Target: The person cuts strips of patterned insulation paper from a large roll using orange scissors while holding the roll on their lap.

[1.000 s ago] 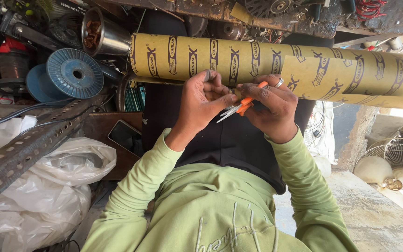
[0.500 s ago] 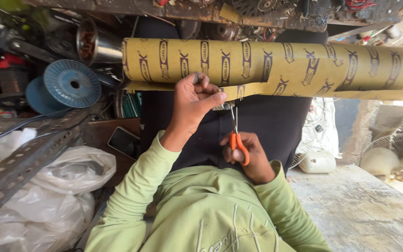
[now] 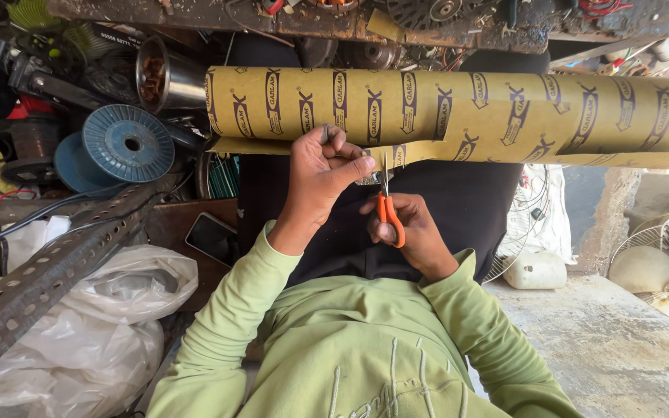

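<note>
The head view looks down on a person in a light green long-sleeved top, and the whole scene appears upside down, with the person's body at the bottom edge and the arms reaching up the frame.

A long roll of yellow patterned sheet (image 3: 458, 108) lies across the person's dark lap, running from left of centre out past the right edge. Its loose lower edge hangs just below the roll.

The left hand (image 3: 325, 174) is closed, fingers curled in and thumb pressed over, pinching the loose edge of the sheet at a small piece near the middle of the roll. The right hand (image 3: 408, 228) sits just beside it, a little lower, fingers wrapped through the orange handles of a pair of scissors (image 3: 387, 205). The thin blades point up at the sheet's edge, right beside the left thumb; whether they are parted I cannot tell.

To the left of the roll stands a blue plastic spool (image 3: 127, 143), with a shiny metal cup (image 3: 168, 77) above it. A perforated steel angle bar (image 3: 48, 271) slants across the lower left over a white plastic bag (image 3: 110, 325). A dark phone (image 3: 212, 238) lies just beside the left forearm. At the right, a grey concrete slab (image 3: 613, 340) carries a white plastic jug (image 3: 534, 271).
</note>
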